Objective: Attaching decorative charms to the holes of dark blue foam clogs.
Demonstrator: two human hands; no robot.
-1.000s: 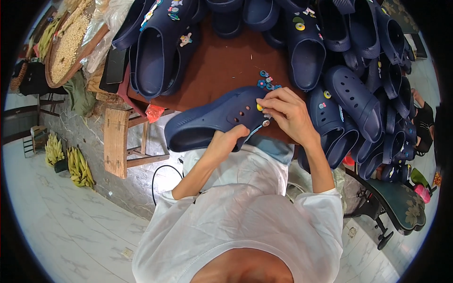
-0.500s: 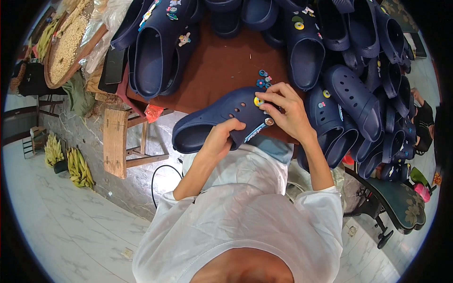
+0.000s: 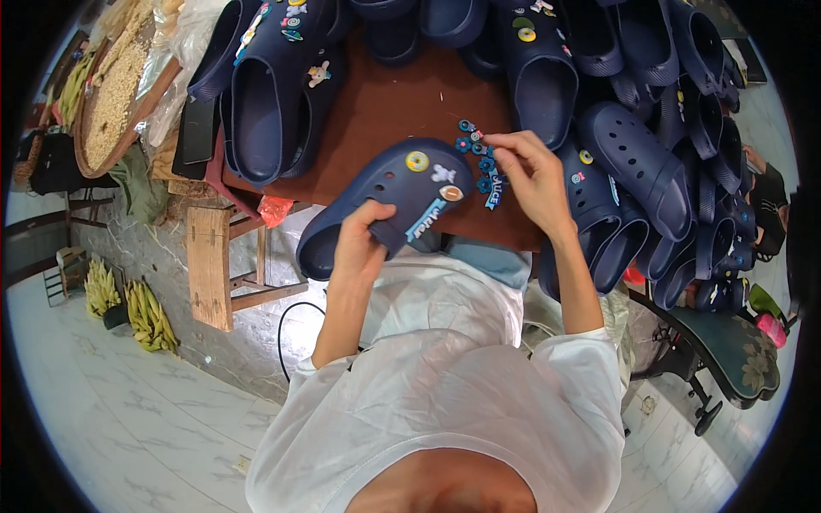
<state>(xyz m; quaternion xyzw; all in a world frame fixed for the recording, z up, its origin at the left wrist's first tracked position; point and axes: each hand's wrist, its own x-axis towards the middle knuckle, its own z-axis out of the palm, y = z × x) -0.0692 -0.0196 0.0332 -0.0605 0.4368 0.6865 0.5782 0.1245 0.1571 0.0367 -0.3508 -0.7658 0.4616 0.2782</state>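
I confirm the left hand [image 3: 362, 239] is closed around the navy clog [image 3: 395, 190], thumb on its side, at the near edge of the bench [image 3: 385, 103]. The right hand [image 3: 534, 175] is at the loose charms [image 3: 484, 165]; I cannot tell whether its nearly joined fingertips pinch one. Risk: brushing the pile could scatter small pieces; a slack left grip could drop the clog. The clog appears moulded foam, round-toed, perforated; the bench is matte reddish-brown.
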